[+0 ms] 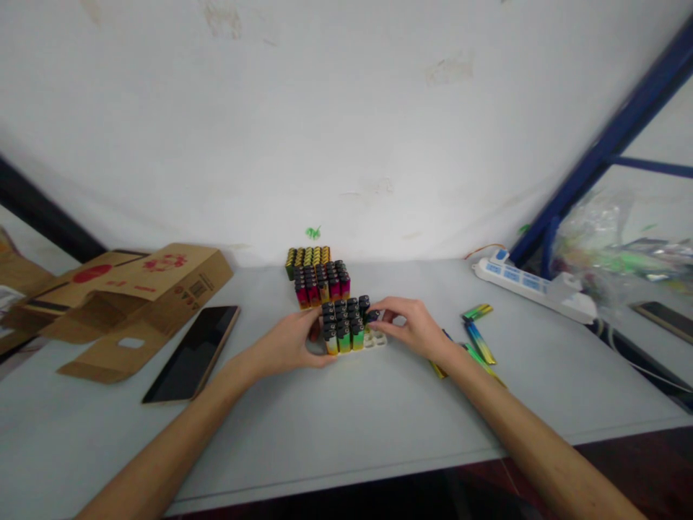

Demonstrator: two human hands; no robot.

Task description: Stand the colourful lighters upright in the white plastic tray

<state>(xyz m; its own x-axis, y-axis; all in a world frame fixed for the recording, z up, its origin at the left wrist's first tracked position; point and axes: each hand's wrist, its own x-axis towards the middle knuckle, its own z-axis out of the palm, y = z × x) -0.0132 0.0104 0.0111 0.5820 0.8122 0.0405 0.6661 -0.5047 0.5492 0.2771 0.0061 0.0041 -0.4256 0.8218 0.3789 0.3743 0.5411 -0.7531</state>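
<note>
Rows of upright lighters with black tops [343, 325] stand in a pale tray with holes [377, 340] on the table. Their bodies are white, green and yellow. My left hand [292, 342] grips the left side of this filled tray, thumb at the front corner. With its fingers pinched, my right hand [414, 325] holds a black-topped lighter [372, 316] over the tray's right side, where several holes show bare. The lower part of that lighter is hard to make out. Beside my right forearm lie several loose lighters [481, 342] in shiny green, blue and gold.
Behind the tray stand a block of pink and purple lighters [323, 283] and a block with yellow tops [308, 256]. An opened cardboard box [162, 289] and a tablet [192, 354] lie left. A white power strip [533, 285] and plastic bags [622, 242] are right.
</note>
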